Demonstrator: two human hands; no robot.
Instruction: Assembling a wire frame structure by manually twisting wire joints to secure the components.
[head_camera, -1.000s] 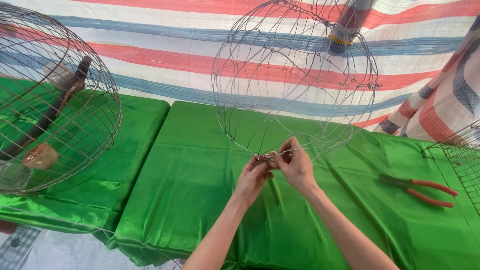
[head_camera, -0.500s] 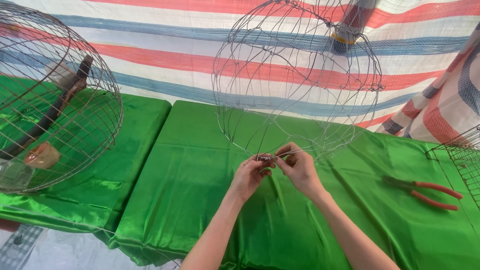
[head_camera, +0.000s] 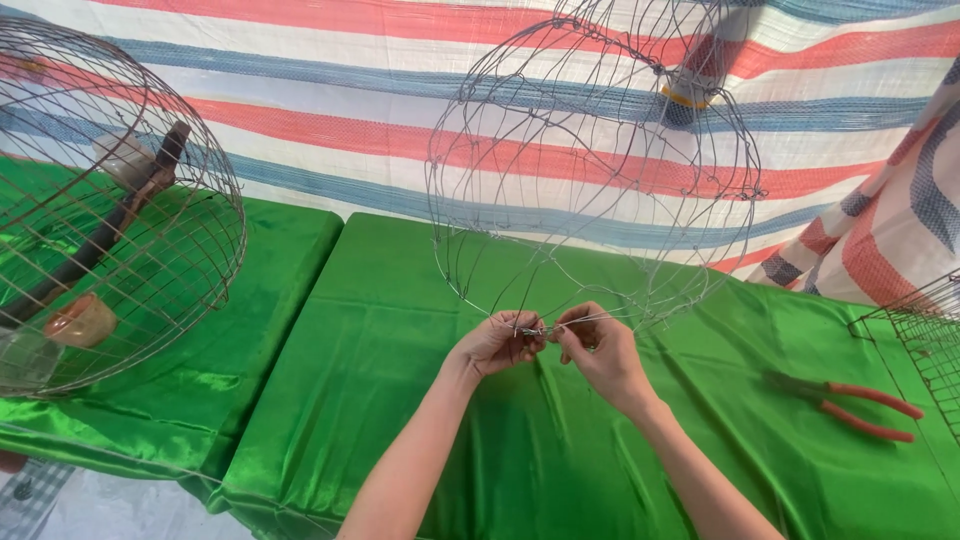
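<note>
Fingers (head_camera: 528, 336) of both hands pinched narrow on short wire piece (head_camera: 548, 329) at lower rim of wire cage frame (head_camera: 600, 170), likely so joint is kept steady. Frame (thin grey wire, domed, open mesh) is rested on desk (head_camera: 400, 330), draped in glossy green satin. Left hand (head_camera: 497, 345) and right hand (head_camera: 600, 350) are held close together. Finished round cage (head_camera: 110, 220) is set at far left. Red-handled pliers (head_camera: 850, 405) are laid at right, within reach.

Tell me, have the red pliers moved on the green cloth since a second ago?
No. The pliers lie at the same spot on the green cloth, near the mesh on the right; only the camera shifted slightly.
</note>
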